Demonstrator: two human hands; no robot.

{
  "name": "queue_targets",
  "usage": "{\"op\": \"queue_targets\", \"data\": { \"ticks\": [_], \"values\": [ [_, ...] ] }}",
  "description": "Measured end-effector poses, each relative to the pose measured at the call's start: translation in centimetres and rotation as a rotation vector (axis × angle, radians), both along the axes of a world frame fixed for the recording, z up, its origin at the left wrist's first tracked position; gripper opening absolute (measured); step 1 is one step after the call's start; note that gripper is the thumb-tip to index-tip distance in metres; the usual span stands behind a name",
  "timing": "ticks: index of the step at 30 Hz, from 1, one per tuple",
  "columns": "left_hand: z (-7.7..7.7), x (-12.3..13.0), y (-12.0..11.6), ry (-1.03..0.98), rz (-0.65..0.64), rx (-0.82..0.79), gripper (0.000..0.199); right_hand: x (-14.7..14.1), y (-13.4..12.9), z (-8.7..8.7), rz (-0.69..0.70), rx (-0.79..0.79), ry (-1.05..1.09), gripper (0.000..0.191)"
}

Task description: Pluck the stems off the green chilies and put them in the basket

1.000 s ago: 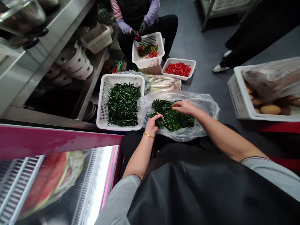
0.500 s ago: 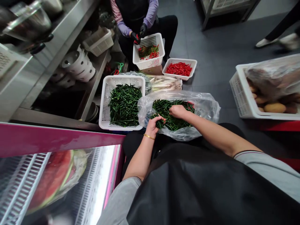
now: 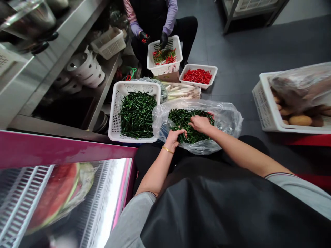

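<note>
My left hand (image 3: 173, 138), with a gold bangle at the wrist, is closed around several green chilies (image 3: 182, 138) at the near edge of a clear plastic bag (image 3: 229, 119). My right hand (image 3: 201, 123) is over the loose green chilies (image 3: 178, 116) inside that bag. Its fingers are bent and pinched together, pointing left, and whatever is between them is hidden. Just left of the bag stands a white perforated basket (image 3: 112, 113) with a heap of green chilies (image 3: 137, 115) in it.
Opposite me, a person in black gloves (image 3: 163, 40) handles red chilies over a white basket (image 3: 165, 71). A tray of red chilies (image 3: 198, 76) and pale long-stalked vegetables (image 3: 182, 92) lie between us. A potato crate (image 3: 267, 113) is at right; a glass-fronted cooler (image 3: 108, 193) and steel shelving (image 3: 67, 44) are left.
Both my hands have shifted slightly right, the left one still holding green chilies. The other person's hands have moved apart, one now down in the basket. The walking feet at upper right have left view.
</note>
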State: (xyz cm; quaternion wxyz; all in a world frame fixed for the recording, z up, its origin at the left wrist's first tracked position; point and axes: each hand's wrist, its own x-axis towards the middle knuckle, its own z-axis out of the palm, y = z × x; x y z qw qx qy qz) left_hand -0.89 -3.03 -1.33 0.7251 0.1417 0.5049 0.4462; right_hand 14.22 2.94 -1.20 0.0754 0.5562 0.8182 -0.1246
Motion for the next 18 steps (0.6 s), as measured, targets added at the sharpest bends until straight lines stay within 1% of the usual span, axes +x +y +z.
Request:
{"op": "queue_targets", "data": {
  "ticks": [2, 4, 5, 6, 8, 10, 11, 12, 14, 16, 18],
  "values": [
    [0.0, -0.7, -0.1, -0.007, 0.011, 0.032, 0.028, 0.2, 1.4, -0.7, 0.03, -0.139, -0.06, 0.036],
    [0.0, -1.0, 0.0, -0.01, 0.001, 0.062, 0.033, 0.6, 2.7, -0.6, 0.036, -0.216, -0.037, 0.028],
    [0.0, -0.9, 0.1, -0.007, -0.001, 0.069, 0.032, 0.9, 3.1, -0.2, 0.011, -0.235, 0.02, 0.025],
    [0.0, -0.8, 0.2, -0.007, 0.001, 0.071, 0.03, 1.4, 3.4, 0.2, -0.03, -0.261, 0.11, 0.023],
    [-0.1, -0.1, 0.5, -0.012, 0.006, 0.08, 0.026, 2.3, 3.3, 1.2, -0.135, -0.352, 0.361, 0.023],
    [-0.4, 0.8, 0.6, -0.017, -0.019, 0.115, 0.025, 3.0, 2.5, 1.9, -0.217, -0.448, 0.604, 0.026],
    [-0.6, 1.3, 0.6, -0.015, -0.047, 0.136, 0.026, 3.0, 2.0, 2.1, -0.222, -0.46, 0.686, 0.028],
    [-0.8, 1.8, 0.6, -0.01, -0.075, 0.154, 0.026, 2.9, 1.4, 2.2, -0.198, -0.437, 0.733, 0.029],
    [-1.1, 2.5, 0.6, -0.008, -0.094, 0.162, 0.025, 2.3, 0.3, 2.1, -0.1, -0.282, 0.707, 0.028],
    [-1.3, 2.8, 0.6, -0.014, -0.047, 0.137, 0.024, 1.3, -0.3, 1.9, -0.009, -0.056, 0.542, 0.027],
    [-1.3, 2.6, 0.6, -0.016, 0.021, 0.095, 0.023, 0.6, -0.3, 1.7, 0.03, 0.109, 0.318, 0.03]
  ]
}}
